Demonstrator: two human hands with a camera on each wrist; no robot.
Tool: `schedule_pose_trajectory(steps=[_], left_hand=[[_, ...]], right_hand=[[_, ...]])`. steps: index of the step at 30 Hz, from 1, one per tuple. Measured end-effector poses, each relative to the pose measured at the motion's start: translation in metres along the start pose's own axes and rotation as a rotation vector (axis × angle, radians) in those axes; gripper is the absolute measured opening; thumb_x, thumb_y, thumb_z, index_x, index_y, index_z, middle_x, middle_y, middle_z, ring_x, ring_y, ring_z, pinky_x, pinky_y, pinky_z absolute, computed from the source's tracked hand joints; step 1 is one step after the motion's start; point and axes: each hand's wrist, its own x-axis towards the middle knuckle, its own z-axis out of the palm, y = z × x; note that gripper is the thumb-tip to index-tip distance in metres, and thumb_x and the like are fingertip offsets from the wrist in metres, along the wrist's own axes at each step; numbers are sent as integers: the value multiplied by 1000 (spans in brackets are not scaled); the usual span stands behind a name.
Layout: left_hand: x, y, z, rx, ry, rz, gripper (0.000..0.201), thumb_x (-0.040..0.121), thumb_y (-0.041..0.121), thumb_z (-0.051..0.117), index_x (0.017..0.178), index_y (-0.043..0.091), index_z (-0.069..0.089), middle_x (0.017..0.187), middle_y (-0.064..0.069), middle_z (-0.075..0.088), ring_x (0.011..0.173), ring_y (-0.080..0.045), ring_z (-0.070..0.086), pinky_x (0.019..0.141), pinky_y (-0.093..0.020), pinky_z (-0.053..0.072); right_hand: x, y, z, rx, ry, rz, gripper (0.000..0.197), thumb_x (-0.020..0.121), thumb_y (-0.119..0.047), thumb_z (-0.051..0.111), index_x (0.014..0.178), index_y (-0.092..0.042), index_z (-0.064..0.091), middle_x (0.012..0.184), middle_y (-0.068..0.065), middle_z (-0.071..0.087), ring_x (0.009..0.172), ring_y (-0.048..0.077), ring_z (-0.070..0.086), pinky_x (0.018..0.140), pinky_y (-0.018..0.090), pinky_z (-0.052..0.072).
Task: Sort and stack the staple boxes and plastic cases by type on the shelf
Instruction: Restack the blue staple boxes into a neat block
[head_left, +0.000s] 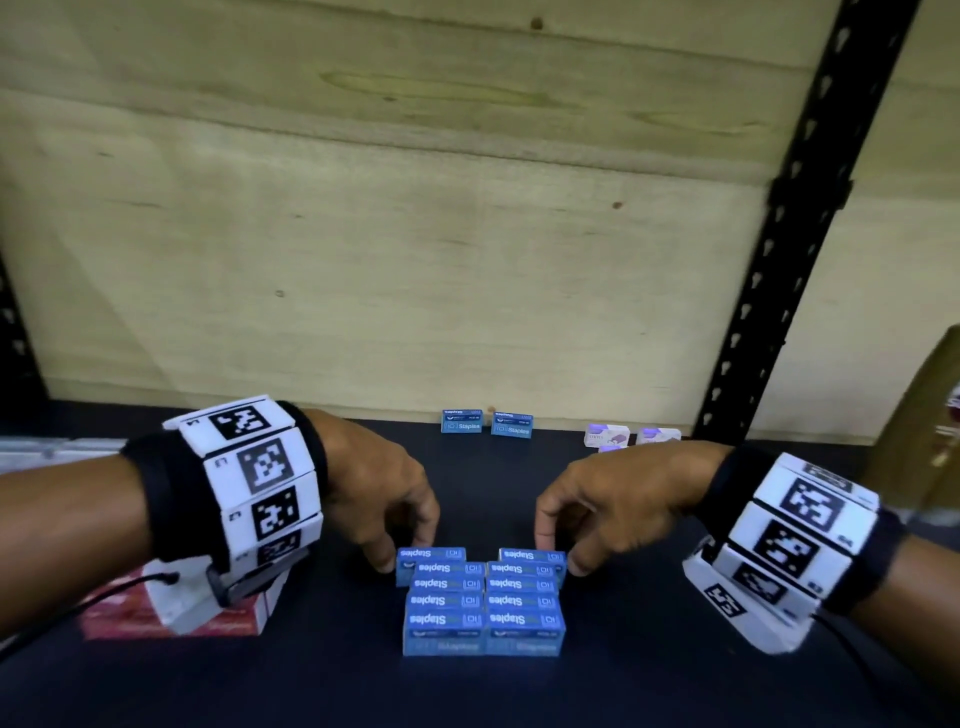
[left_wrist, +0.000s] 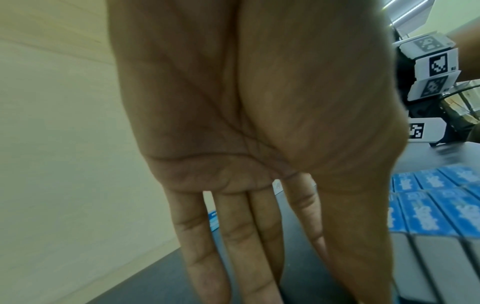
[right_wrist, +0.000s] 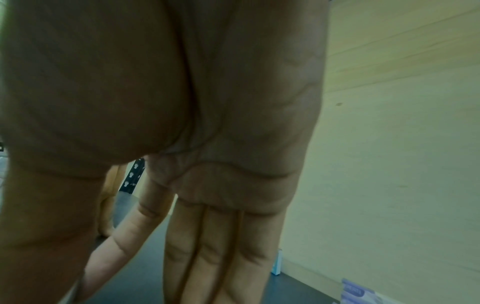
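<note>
open dark shelf (head_left: 519, 467) from stacked blue boxes (head_left: 483, 603) toward 12 o'clock; two blue boxes (head_left: 487, 421) at the wall, white cases (head_left: 631, 436) at 1 o'clock, red pack (head_left: 171, 613) at 9.

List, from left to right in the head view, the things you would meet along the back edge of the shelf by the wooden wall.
first blue staple box → second blue staple box → white and purple plastic cases → black shelf upright

The left hand (left_wrist: 259, 123) fills the view, palm toward the camera, 4 fingers (left_wrist: 202, 246) straight and pointing down at the dark shelf (left_wrist: 145, 283). Blue staple boxes (left_wrist: 436, 205) lie in rows at right, beside the thumb.
</note>
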Motion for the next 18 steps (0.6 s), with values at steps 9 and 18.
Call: schedule_pose_trajectory(steps=[9, 18], left_hand=[[5, 8, -2, 15, -16, 18, 28, 90, 35, 65, 117, 40, 59, 111, 11, 65, 101, -11, 60, 86, -26, 45], [8, 7, -4, 27, -43, 2, 33, 89, 34, 67, 119, 42, 57, 109, 12, 62, 98, -9, 58, 86, -27, 45]], right_hand=[[7, -6, -2, -48, -12, -37, 24, 89, -28, 70, 113, -32, 67, 107, -7, 73, 99, 12, 67, 96, 38, 52], [8, -7, -3, -86, -35, -12, 27, 87, -28, 72, 113, -34, 66, 109, -7, 72, 100, 12, 66, 96, 38, 52]])
